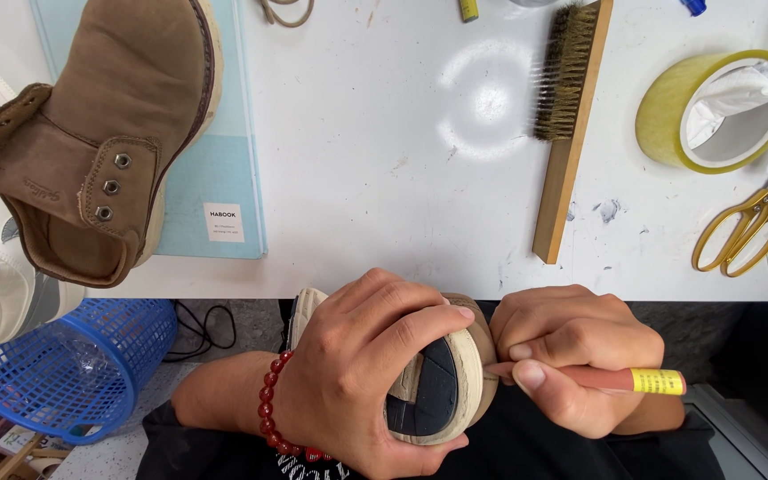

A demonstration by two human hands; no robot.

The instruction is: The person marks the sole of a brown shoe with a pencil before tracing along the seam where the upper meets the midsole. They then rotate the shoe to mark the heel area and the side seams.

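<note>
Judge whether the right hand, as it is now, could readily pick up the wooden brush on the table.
Probably not: the right hand already grips a pen-like tool, though the table towards the brush lies bare.

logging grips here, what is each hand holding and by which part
Left hand wraps a shoe around its sole. Right hand pinches a reddish pen-like tool near its tip.
</note>
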